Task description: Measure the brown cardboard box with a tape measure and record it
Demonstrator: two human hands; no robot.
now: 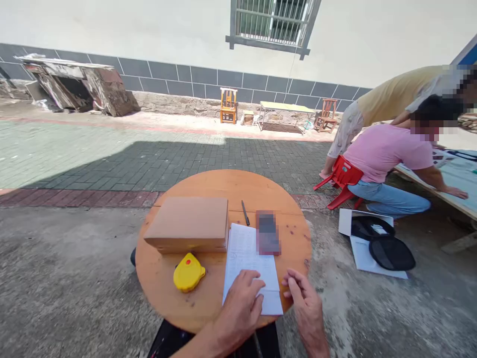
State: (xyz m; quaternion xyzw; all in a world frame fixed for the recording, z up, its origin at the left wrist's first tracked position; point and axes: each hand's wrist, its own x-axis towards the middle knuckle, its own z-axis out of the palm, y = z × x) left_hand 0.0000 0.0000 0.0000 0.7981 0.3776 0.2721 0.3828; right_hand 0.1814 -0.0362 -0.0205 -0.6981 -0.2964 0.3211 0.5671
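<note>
My left hand lies on white printed sheets of paper, its fingers stretched out over the lower part. Just right of the sheets, over the edge of the round wooden table, is my right hand; its fingers are loosely curled and apart, with nothing visible in them. A flat dark object with a reddish edge, blurred out, covers the upper right of the paper. Beyond the sheets lies a black pen. To the left are a closed cardboard box and a yellow drop-shaped case with a red button.
On the right, a person in a pink shirt sits on a red plastic chair at another table. Another person bends over beside them. An open white box with a black case lies on the ground nearby.
</note>
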